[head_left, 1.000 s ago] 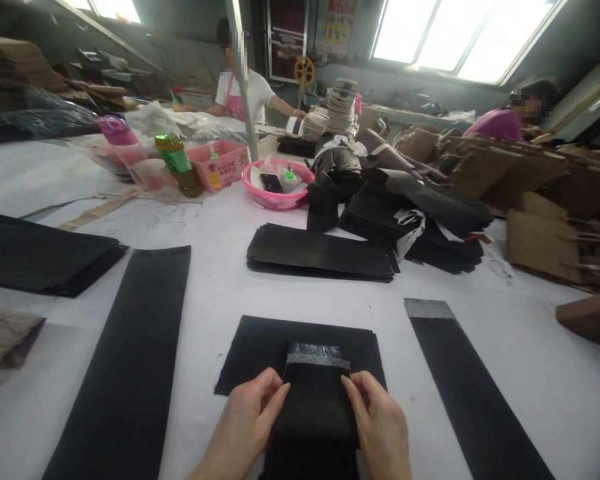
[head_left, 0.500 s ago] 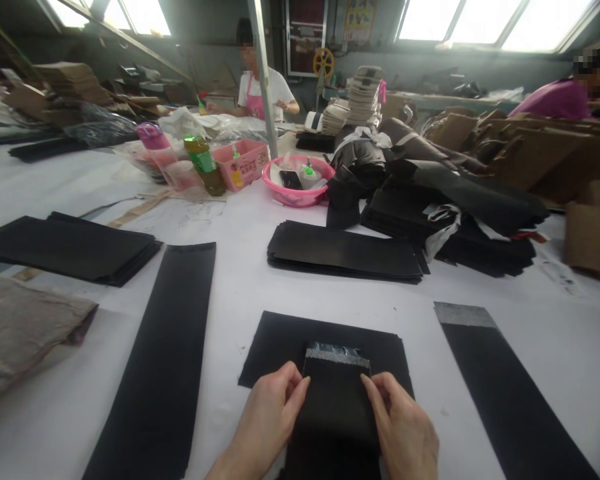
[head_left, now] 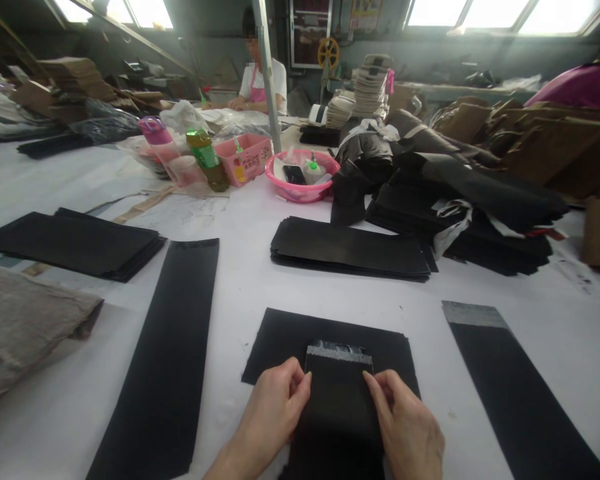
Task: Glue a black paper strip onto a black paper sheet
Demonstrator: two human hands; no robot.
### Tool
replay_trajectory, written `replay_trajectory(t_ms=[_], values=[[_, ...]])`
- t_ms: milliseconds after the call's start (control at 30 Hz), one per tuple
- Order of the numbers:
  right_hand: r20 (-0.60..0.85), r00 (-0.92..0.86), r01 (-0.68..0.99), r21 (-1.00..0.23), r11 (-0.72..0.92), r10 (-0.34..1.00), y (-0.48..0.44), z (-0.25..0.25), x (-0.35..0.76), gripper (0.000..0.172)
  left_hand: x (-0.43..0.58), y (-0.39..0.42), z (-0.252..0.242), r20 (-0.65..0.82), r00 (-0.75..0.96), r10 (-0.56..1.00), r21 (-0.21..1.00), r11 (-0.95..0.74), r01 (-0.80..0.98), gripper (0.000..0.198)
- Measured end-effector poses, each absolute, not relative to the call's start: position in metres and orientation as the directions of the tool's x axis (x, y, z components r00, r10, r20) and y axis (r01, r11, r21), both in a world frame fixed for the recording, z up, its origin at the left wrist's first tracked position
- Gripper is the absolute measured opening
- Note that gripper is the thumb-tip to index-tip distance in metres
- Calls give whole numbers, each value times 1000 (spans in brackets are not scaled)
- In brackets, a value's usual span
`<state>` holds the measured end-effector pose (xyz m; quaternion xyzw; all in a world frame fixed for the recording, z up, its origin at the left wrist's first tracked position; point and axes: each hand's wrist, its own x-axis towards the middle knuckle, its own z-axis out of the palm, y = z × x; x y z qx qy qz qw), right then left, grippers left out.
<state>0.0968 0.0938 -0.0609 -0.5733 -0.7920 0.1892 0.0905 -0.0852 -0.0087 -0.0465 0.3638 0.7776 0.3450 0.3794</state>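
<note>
A black strip with a grey band across its far end is held between my two hands, above a wider black sheet lying on the table. My left hand pinches the strip's left edge just below the band. Thumb and fingers of my right hand pinch the opposite edge at about the same height. Beyond the band, a shiny, streaky patch shows on the dark surface. To the right lies another black strip with a grey end, and to the left a long plain black strip.
Stacks of black sheets lie ahead and at left. Behind them stand a pink basin, a pink basket and a green-labelled bottle. A grey-brown cloth covers the left edge. Two people work further back.
Both hands keep their pinch on the strip with almost no movement. The whole view has shifted slightly. The person at the back has lowered their hands toward the table.
</note>
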Motion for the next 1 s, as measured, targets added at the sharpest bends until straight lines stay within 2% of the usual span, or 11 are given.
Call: replay_trajectory(t_ms=[167, 633, 1000], values=[[-79, -323, 876, -401, 266, 943, 94, -61, 96, 42, -86, -7, -48, -329, -472, 818, 809, 502, 306, 39], [-81, -312, 865, -436, 247, 947, 92, -58, 93, 40, -86, -4, -48, -457, -431, 778, 789, 578, 207, 41], [-103, -270, 845, -502, 184, 957, 92, -57, 91, 36, -86, -1, -47, -529, -389, 754, 728, 639, 248, 42]])
